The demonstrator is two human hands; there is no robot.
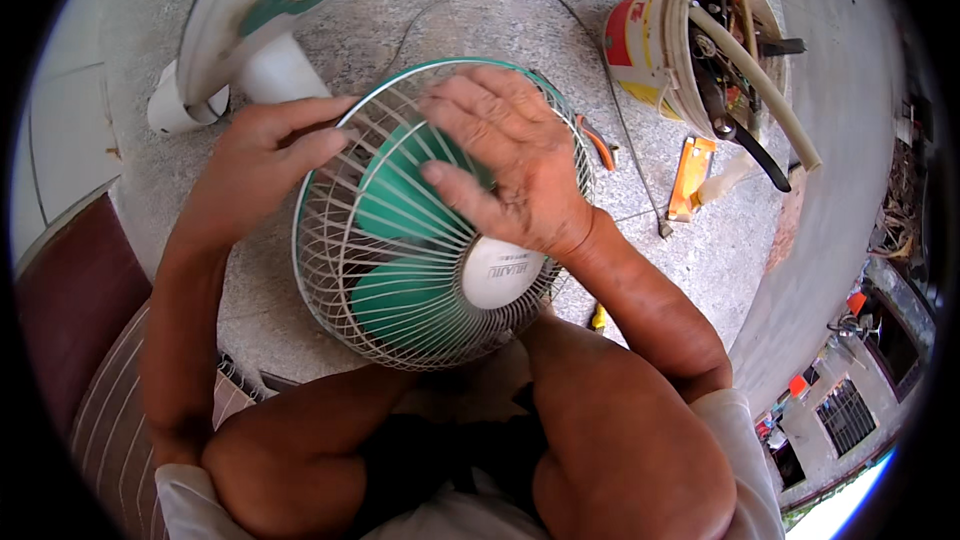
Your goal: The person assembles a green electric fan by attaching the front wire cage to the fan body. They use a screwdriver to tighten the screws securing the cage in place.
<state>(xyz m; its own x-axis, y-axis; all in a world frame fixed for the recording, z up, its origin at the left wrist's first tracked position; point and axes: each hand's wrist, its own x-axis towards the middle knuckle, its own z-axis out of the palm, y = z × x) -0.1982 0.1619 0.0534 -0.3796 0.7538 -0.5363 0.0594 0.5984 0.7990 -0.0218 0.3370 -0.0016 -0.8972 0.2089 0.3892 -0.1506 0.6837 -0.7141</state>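
Between my knees a fan head faces up, its round wire grille (400,315) pale with a green rim. Green blades (412,185) show through the wires, and a white disc (503,271) marks the grille's centre. At the rim's upper left, my left hand (262,155) pinches the grille edge between thumb and fingers. My right hand (512,165) lies over the upper grille with fingers stretched out and thumb apart, holding nothing. Beyond my left hand stands the fan's white and green base (275,15), with two knobs.
A bucket (645,45) crammed with tools stands at the upper right. Beside it are an orange packet (690,178) and orange-handled pliers (598,143). A grey cord (570,12) curves over the concrete floor (450,25). Something yellow (598,317) lies near my right knee.
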